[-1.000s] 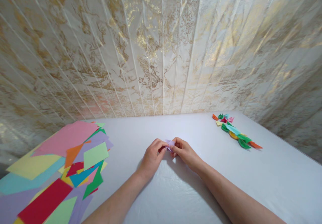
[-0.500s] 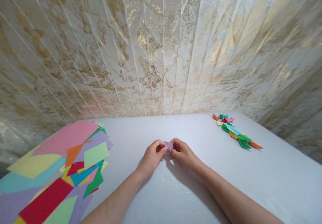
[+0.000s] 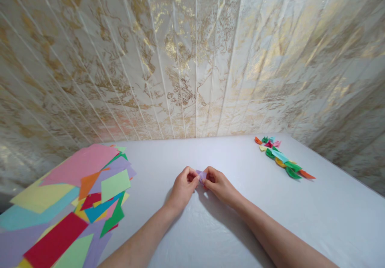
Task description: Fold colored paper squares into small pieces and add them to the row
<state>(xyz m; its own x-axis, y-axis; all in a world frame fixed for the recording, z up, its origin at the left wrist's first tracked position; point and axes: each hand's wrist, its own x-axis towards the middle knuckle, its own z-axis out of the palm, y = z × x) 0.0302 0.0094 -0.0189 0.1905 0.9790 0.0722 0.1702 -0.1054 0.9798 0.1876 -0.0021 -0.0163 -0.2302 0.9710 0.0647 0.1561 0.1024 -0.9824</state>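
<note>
A small piece of purple paper is held a little above the white table, near the middle of the view. My left hand pinches its left side between thumb and fingers. On its right side, my right hand pinches it in the same way. The fingertips of both hands are nearly touching and cover much of the paper, so its exact folds are too small to make out.
Loose coloured sheets overlap at the left, among them a pink sheet and a red rectangle. Several small folded paper pieces, one a green one, lie at the far right. A gold-patterned curtain hangs behind the table.
The purple paper has tilted slightly between my fingers. Both hands keep their hold on it and have barely moved.
</note>
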